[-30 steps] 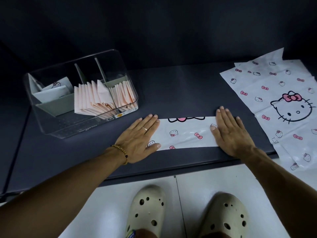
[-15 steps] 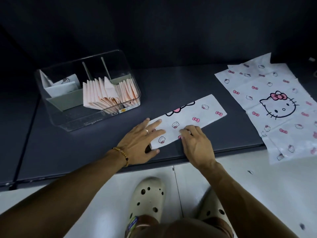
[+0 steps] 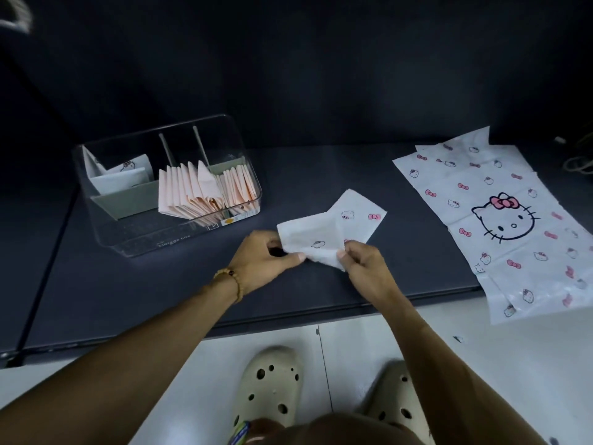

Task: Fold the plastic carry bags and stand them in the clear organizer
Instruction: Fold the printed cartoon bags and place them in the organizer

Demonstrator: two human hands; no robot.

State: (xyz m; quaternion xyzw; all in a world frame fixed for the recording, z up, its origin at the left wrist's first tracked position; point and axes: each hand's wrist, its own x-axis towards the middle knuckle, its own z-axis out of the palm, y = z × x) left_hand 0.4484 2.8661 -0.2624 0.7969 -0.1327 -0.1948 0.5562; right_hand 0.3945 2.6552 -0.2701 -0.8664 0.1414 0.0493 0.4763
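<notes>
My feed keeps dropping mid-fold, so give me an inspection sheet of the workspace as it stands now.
Surface: dark table, floor tiles below its near edge.
Job's things: half-folded bag at table centre, one end folded over; flat bags stacked at right, overhanging the near edge; clear organizer at left, folded white bags in its left compartment, pink ones in the middle and right.
Clutter: nothing seen.
Grippers: left hand pinches the half-folded bag's left corner; right hand pinches its near edge.
Cables: a pale coil at far right, too dim to identify.
Surroundings: dark wall behind; person's pale clogs below.
</notes>
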